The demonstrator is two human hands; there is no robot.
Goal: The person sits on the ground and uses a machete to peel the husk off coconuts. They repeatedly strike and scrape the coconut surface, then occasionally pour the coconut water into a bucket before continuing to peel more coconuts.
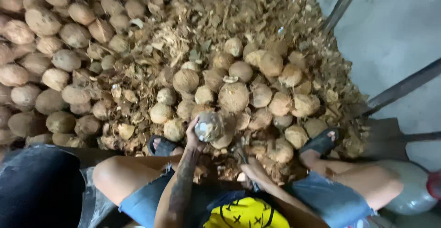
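Note:
My left hand (193,138) holds a partly husked, greyish coconut (209,126) up in front of my knees. My right hand (245,168) sits lower, between my legs, gripping a dark tool (240,153) whose shape I cannot make out. Just beyond both hands lies a cluster of brown fibrous coconuts (233,97), and the nearest ones touch the coconut I hold.
A large heap of coconuts (41,58) fills the left. Loose husk scraps (183,30) cover the middle. My feet in dark sandals (321,141) rest on the husk. Metal bars (404,86) and a grey floor (395,25) lie at the right, with a pale rounded container (411,189) beside my knee.

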